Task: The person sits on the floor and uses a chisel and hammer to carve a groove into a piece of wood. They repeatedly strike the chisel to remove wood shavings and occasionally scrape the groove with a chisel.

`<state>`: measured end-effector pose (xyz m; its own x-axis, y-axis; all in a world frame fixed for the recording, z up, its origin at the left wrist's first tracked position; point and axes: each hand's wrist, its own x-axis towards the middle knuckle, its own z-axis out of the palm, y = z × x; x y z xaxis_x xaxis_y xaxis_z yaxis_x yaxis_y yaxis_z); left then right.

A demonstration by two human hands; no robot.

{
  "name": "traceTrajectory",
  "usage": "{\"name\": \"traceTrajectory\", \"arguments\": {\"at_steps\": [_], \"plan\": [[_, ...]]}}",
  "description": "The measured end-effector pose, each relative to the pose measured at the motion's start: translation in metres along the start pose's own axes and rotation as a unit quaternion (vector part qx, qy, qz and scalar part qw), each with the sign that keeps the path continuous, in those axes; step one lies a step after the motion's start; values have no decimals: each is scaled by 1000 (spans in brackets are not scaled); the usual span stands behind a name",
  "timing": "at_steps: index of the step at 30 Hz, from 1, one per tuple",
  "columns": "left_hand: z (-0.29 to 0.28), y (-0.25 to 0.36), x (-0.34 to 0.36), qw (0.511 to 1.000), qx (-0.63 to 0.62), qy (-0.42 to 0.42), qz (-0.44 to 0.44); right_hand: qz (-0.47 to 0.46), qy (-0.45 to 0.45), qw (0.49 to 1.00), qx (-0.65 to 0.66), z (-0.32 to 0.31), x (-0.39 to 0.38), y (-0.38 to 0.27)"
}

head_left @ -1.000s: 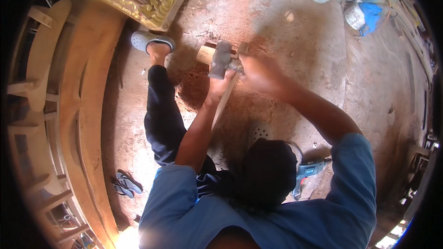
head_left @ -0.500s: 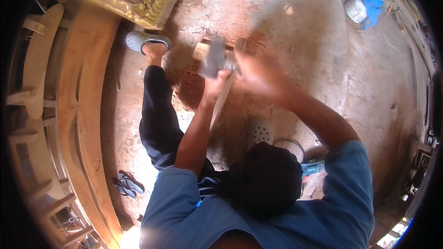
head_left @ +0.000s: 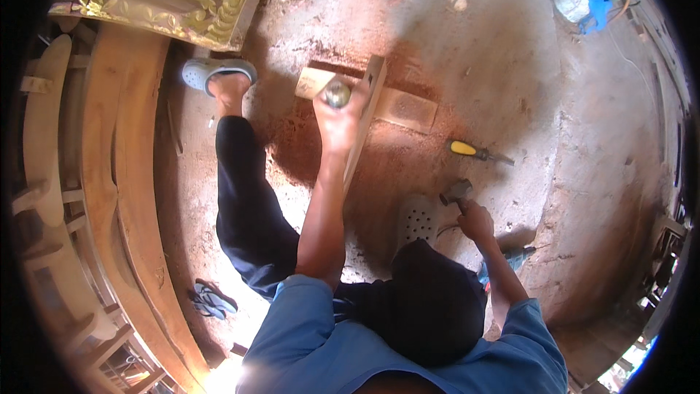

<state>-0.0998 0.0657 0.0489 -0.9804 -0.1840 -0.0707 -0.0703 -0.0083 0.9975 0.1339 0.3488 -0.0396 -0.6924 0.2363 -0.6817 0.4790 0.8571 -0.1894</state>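
Observation:
My left hand (head_left: 335, 120) is closed around an upright tool with a round metal top (head_left: 337, 93), probably its handle's end, over a long wooden batten (head_left: 375, 66); the tool's lower part is hidden. A short board (head_left: 405, 109) lies crosswise under the batten, with a pale block end (head_left: 310, 84) at the left. My right hand (head_left: 475, 219) grips a hammer (head_left: 456, 192) low on the right, away from the wood. A yellow-handled tool (head_left: 467, 148) with a metal shaft lies on the floor between them.
A gold carved panel (head_left: 211, 0) stands at upper left above long planks (head_left: 124, 175). Flip-flops (head_left: 211, 299) lie below left. A power tool (head_left: 518, 257) sits behind my right arm. Containers with blue plastic (head_left: 594, 4) are at upper right. Sawdust covers the floor around the work.
My right hand and the hammer have swung down and right, away from my left hand, uncovering the metal top in it, the crosswise board and the yellow-handled tool.

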Motion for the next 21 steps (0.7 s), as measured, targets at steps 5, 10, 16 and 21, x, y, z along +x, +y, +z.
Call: {"name": "traceTrajectory", "arguments": {"at_steps": [5, 10, 16, 21], "plan": [[1, 13, -3, 995, -36, -90, 8, -15, -24, 998, -48, 22, 10, 26], [-10, 18, -34, 957, -66, -62, 274, 7, -70, 993, -89, 22, 25, 27], [17, 116, 28, 981, -40, 24, 186, -13, -60, 994, -95, 10, 17, 16], [-33, 188, 49, 934, -171, -42, 310, -40, -62, 992, -98, -4, 5, 4]]}}
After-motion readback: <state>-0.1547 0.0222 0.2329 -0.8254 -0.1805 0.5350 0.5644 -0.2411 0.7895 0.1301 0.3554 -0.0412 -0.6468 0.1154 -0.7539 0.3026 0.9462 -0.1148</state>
